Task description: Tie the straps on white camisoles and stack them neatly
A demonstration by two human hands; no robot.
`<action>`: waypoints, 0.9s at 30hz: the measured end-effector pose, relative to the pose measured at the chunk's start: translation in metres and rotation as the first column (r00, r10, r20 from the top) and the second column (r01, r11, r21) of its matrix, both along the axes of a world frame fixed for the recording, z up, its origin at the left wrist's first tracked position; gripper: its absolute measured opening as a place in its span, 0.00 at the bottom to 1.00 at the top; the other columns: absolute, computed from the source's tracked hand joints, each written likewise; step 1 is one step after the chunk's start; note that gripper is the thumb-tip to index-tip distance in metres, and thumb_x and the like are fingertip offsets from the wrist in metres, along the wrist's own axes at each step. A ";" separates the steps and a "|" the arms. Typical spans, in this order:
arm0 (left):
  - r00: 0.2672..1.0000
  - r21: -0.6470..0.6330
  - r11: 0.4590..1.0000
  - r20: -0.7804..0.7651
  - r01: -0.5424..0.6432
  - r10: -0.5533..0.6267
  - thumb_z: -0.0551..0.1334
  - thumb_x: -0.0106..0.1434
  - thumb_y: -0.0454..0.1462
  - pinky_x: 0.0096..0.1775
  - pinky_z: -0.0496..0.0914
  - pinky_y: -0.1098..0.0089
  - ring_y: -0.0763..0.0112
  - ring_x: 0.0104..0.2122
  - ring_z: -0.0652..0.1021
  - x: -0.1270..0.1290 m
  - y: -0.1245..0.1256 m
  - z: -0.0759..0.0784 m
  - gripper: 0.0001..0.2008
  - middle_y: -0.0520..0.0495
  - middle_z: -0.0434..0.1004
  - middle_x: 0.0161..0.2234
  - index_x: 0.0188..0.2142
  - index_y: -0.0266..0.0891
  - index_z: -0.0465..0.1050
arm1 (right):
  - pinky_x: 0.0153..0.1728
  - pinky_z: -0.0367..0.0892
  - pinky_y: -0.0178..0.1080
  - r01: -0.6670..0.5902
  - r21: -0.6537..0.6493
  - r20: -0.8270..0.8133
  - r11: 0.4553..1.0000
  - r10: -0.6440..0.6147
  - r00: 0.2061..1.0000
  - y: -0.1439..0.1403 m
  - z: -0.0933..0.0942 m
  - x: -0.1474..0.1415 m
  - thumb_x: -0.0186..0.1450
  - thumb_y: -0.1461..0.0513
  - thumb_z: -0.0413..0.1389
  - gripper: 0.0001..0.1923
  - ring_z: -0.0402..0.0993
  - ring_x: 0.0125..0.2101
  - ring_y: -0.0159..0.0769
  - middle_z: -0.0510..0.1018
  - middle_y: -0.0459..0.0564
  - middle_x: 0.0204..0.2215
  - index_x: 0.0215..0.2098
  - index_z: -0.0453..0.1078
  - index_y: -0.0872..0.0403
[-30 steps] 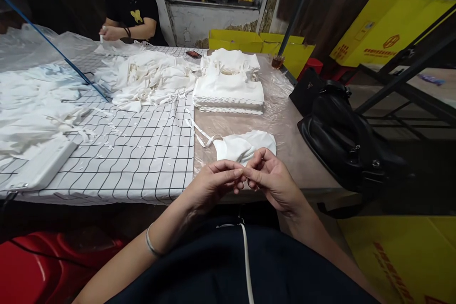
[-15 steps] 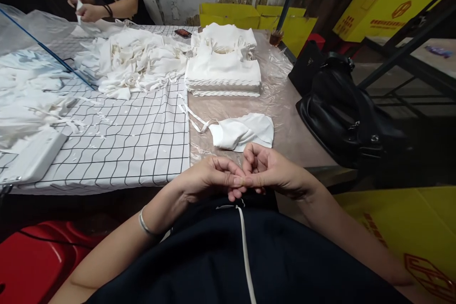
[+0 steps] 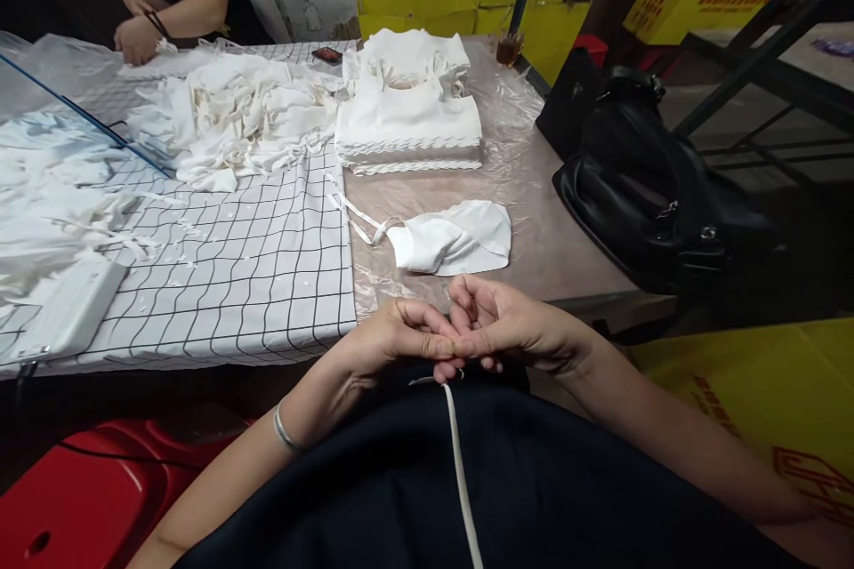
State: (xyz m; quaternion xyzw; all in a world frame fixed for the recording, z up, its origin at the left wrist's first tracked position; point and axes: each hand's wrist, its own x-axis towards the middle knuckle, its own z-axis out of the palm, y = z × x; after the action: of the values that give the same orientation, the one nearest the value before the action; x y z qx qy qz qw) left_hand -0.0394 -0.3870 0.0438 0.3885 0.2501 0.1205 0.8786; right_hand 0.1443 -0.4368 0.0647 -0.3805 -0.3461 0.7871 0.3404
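Observation:
My left hand [image 3: 414, 340] and my right hand [image 3: 500, 327] meet above my lap, thumbs and fingertips pinched together. Between them is the end of a narrow white strap [image 3: 457, 453], which hangs from below the fingertips over my dark clothing. A small white loop shows under the fingers; the pinched part itself is hidden. Just beyond my hands, on the plastic-covered table, lies a folded white garment piece [image 3: 460, 237] with thin straps trailing left. Behind it rises a neat stack of white garments [image 3: 408, 129] with scalloped edges.
Loose white garments [image 3: 246, 111] heap on the checked cloth [image 3: 280, 258]. A white box-like device [image 3: 70, 311] sits front left. A black bag [image 3: 640, 196] stands right, near yellow boxes [image 3: 740, 409]. A glass [image 3: 508, 49] and a phone [image 3: 326, 55] lie farther back. A co-worker [image 3: 180, 9] sits opposite.
My hands stay pinched together, shifting only slightly. The view has tilted a little. The co-worker's hands have come down to the table and the white strip between them no longer shows.

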 end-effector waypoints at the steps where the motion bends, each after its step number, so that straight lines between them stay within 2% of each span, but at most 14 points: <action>1: 1.000 0.036 0.999 0.012 -0.015 0.014 0.75 0.48 0.38 0.29 0.74 0.72 0.72 0.22 0.78 -0.002 -0.001 0.000 0.11 0.47 0.79 0.21 0.26 0.32 0.78 | 0.15 0.63 0.24 0.010 0.006 -0.001 1.000 -0.010 1.000 0.000 0.000 0.000 0.51 0.63 0.70 0.28 0.71 0.17 0.24 0.72 0.36 0.22 0.33 0.53 0.52; 3: 0.997 0.218 0.973 0.022 -0.078 0.075 0.72 0.53 0.38 0.31 0.75 0.71 0.71 0.24 0.79 -0.007 -0.002 0.001 0.09 0.47 0.79 0.23 0.29 0.33 0.79 | 0.15 0.62 0.24 0.034 0.011 -0.006 0.999 -0.034 0.999 0.002 0.001 -0.001 0.51 0.63 0.70 0.28 0.69 0.16 0.23 0.73 0.36 0.23 0.33 0.53 0.52; 4: 0.992 0.371 0.921 0.026 -0.120 0.120 0.70 0.56 0.37 0.32 0.75 0.71 0.70 0.26 0.80 -0.011 -0.003 0.002 0.07 0.46 0.80 0.25 0.30 0.34 0.79 | 0.15 0.62 0.24 0.044 0.005 -0.008 0.999 -0.044 0.999 0.003 0.001 -0.002 0.50 0.64 0.70 0.28 0.68 0.16 0.22 0.72 0.36 0.23 0.33 0.53 0.52; 5: 0.985 0.545 0.823 0.042 -0.161 0.165 0.68 0.59 0.36 0.33 0.75 0.71 0.70 0.28 0.80 -0.014 -0.004 0.004 0.05 0.46 0.81 0.27 0.32 0.34 0.80 | 0.14 0.61 0.24 0.048 -0.005 -0.010 0.999 -0.048 0.999 0.004 0.000 -0.003 0.50 0.64 0.70 0.28 0.67 0.16 0.22 0.72 0.36 0.23 0.33 0.52 0.52; 6: 0.976 0.709 0.678 0.075 -0.195 0.203 0.66 0.61 0.34 0.35 0.76 0.71 0.70 0.30 0.80 -0.018 -0.005 0.005 0.04 0.45 0.81 0.29 0.34 0.35 0.80 | 0.14 0.60 0.24 0.047 -0.019 -0.010 0.999 -0.047 0.999 0.005 0.000 -0.004 0.50 0.64 0.70 0.28 0.67 0.15 0.22 0.72 0.35 0.23 0.33 0.52 0.51; 7: 0.967 0.834 0.505 0.121 -0.220 0.223 0.64 0.62 0.32 0.36 0.76 0.71 0.70 0.32 0.80 -0.021 -0.006 0.006 0.05 0.45 0.81 0.31 0.36 0.35 0.79 | 0.14 0.59 0.24 0.042 -0.034 -0.011 0.999 -0.042 0.999 0.006 0.000 -0.006 0.50 0.65 0.70 0.28 0.66 0.15 0.22 0.71 0.35 0.23 0.33 0.52 0.51; 9: 0.958 0.954 0.176 0.206 -0.242 0.199 0.61 0.64 0.29 0.38 0.76 0.71 0.70 0.36 0.80 -0.025 -0.008 0.007 0.09 0.43 0.80 0.35 0.42 0.36 0.77 | 0.14 0.58 0.23 0.035 -0.068 -0.024 0.997 -0.036 0.999 0.008 -0.001 -0.008 0.49 0.66 0.69 0.28 0.66 0.15 0.21 0.70 0.35 0.22 0.33 0.52 0.51; 10: 0.956 0.969 0.045 0.232 -0.243 0.178 0.59 0.65 0.28 0.39 0.76 0.71 0.70 0.38 0.80 -0.027 -0.009 0.006 0.11 0.42 0.80 0.37 0.45 0.36 0.76 | 0.14 0.58 0.23 0.027 -0.089 -0.043 0.996 -0.031 0.999 0.009 -0.002 -0.010 0.49 0.66 0.69 0.27 0.66 0.15 0.21 0.70 0.35 0.22 0.33 0.52 0.51; 12: 0.955 0.960 -0.163 0.254 -0.229 0.154 0.57 0.66 0.27 0.40 0.75 0.72 0.70 0.40 0.79 -0.030 -0.009 0.005 0.15 0.41 0.78 0.41 0.51 0.37 0.72 | 0.14 0.58 0.23 0.001 -0.140 -0.098 0.990 -0.015 0.995 0.011 -0.004 -0.012 0.48 0.68 0.68 0.27 0.65 0.15 0.20 0.70 0.35 0.23 0.32 0.53 0.52; 15: 0.962 0.909 -0.376 0.243 -0.181 0.124 0.57 0.66 0.26 0.38 0.75 0.71 0.71 0.38 0.78 -0.033 -0.006 0.005 0.18 0.41 0.78 0.40 0.55 0.36 0.68 | 0.15 0.58 0.23 -0.081 -0.212 -0.194 0.974 0.040 0.980 0.011 -0.008 -0.015 0.47 0.70 0.66 0.25 0.63 0.14 0.19 0.70 0.36 0.22 0.32 0.54 0.52; 17: 0.974 0.882 -0.449 0.206 -0.141 0.098 0.57 0.66 0.28 0.36 0.74 0.70 0.70 0.36 0.78 -0.035 -0.004 0.007 0.18 0.41 0.78 0.39 0.55 0.35 0.67 | 0.15 0.58 0.23 -0.141 -0.242 -0.253 0.960 0.078 0.964 0.010 -0.011 -0.016 0.48 0.70 0.64 0.23 0.62 0.14 0.19 0.69 0.36 0.21 0.33 0.55 0.53; 19: 0.983 0.871 -0.480 0.164 -0.105 0.082 0.56 0.68 0.30 0.36 0.74 0.69 0.69 0.34 0.77 -0.038 -0.003 0.009 0.17 0.41 0.79 0.39 0.56 0.35 0.67 | 0.15 0.58 0.23 -0.181 -0.261 -0.315 0.948 0.094 0.944 0.007 -0.013 -0.019 0.49 0.71 0.63 0.22 0.62 0.13 0.19 0.69 0.36 0.20 0.34 0.56 0.53; 24: 0.974 0.845 -0.512 0.216 -0.151 0.069 0.55 0.69 0.31 0.36 0.74 0.68 0.68 0.35 0.78 -0.045 -0.009 0.011 0.17 0.40 0.79 0.38 0.56 0.33 0.66 | 0.14 0.54 0.21 -0.239 -0.293 -0.452 0.926 0.086 0.888 0.001 -0.015 -0.031 0.50 0.71 0.64 0.20 0.65 0.16 0.19 0.70 0.38 0.21 0.33 0.58 0.54; 27: 0.943 0.846 -0.511 0.280 -0.154 0.180 0.57 0.68 0.32 0.36 0.75 0.70 0.69 0.35 0.78 -0.050 -0.017 0.011 0.16 0.42 0.78 0.36 0.55 0.33 0.67 | 0.16 0.57 0.23 -0.229 -0.276 -0.470 0.933 0.077 0.879 0.004 -0.012 -0.040 0.52 0.70 0.65 0.19 0.64 0.16 0.20 0.70 0.39 0.21 0.34 0.60 0.55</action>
State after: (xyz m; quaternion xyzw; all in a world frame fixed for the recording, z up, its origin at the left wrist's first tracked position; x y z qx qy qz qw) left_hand -0.0894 -0.4037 0.0550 0.9000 0.0933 0.4180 0.0810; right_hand 0.1045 -0.4325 0.0530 -0.2089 -0.1531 0.9244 0.2800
